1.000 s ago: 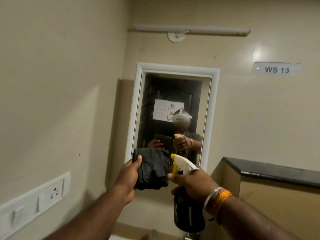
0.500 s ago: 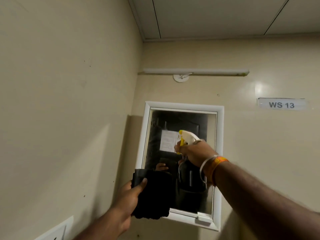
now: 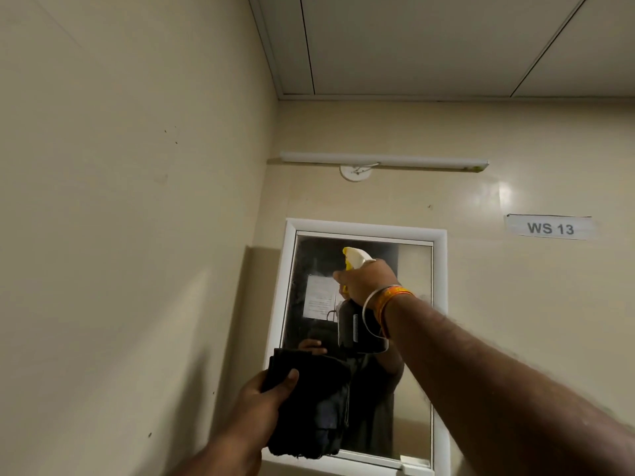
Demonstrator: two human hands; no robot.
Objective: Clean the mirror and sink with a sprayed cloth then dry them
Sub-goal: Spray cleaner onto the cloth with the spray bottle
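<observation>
A white-framed mirror (image 3: 415,338), a tube light (image 3: 383,160) and a "WS 13" label (image 3: 549,228) are being carried by the beige wall (image 3: 515,304).

Head camera tilts upward, close, facing the wall mirror (image 3: 364,338).

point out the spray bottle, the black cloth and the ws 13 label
spray bottle (image 3: 354,329): head view, on its dark body below the right hand
black cloth (image 3: 309,407): head view, on its folded middle
ws 13 label (image 3: 549,228): head view, on its lettering
</observation>
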